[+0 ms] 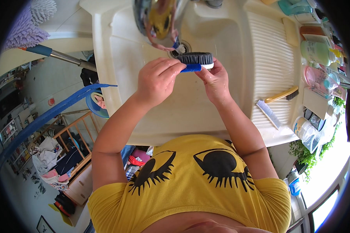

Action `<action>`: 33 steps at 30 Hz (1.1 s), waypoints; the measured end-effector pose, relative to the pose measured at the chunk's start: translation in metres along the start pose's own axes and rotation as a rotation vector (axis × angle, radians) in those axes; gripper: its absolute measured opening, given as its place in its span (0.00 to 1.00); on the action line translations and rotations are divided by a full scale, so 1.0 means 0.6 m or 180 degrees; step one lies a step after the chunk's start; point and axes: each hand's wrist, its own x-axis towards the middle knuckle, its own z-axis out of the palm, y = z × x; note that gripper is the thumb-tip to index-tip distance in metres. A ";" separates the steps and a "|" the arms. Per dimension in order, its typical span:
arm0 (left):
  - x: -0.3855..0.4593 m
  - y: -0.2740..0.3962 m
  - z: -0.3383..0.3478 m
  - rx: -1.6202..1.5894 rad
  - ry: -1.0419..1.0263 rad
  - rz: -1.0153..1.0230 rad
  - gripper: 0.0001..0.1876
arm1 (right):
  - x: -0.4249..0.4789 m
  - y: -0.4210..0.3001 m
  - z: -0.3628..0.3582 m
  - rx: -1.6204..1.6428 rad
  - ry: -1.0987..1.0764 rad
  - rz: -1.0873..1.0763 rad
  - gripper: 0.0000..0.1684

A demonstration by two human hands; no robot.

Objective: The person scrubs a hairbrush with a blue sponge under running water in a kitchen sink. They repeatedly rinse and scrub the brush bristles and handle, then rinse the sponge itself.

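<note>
My left hand (157, 80) pinches one end of a short blue fabric-like strip (192, 68), just in front of a scrub brush. My right hand (217, 80) grips the white base of that scrub brush (196, 58), its dark grey bristles pointing away from me. The right thumb presses at the strip's other end. Both hands look wet and are above the cream sink basin (175, 116). Close beyond them is a shiny metal faucet (160, 23), with a little water at its mouth. Part of the drain (186, 46) shows behind the brush.
On the ribbed washboard (271, 58) at right lie a wooden-handled brush (281, 94) and a metal comb (269, 114). Bottles, including a green one (315, 52), line the right ledge. A long blue strip (55, 109) crosses the left side, near a mop pole (67, 57) and a blue basin (93, 106).
</note>
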 end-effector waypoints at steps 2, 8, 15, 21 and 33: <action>0.002 -0.002 0.001 0.0138 0.0009 0.0086 0.12 | 0.000 0.002 -0.002 -0.0019 0.0002 -0.0051 0.22; -0.001 -0.013 0.022 0.0702 0.0057 0.0352 0.14 | 0.005 0.000 -0.001 -0.0043 0.0202 0.0097 0.21; -0.007 -0.047 0.025 0.1336 0.0150 -0.0460 0.12 | 0.005 0.000 -0.002 -0.0116 0.0207 0.0096 0.22; 0.003 -0.023 -0.005 0.0207 0.0169 -0.0269 0.12 | 0.007 0.002 0.002 -0.0005 0.0192 0.0045 0.22; 0.011 0.002 -0.009 0.0002 -0.0040 -0.0031 0.13 | 0.007 0.001 -0.002 0.0058 -0.0088 -0.0293 0.25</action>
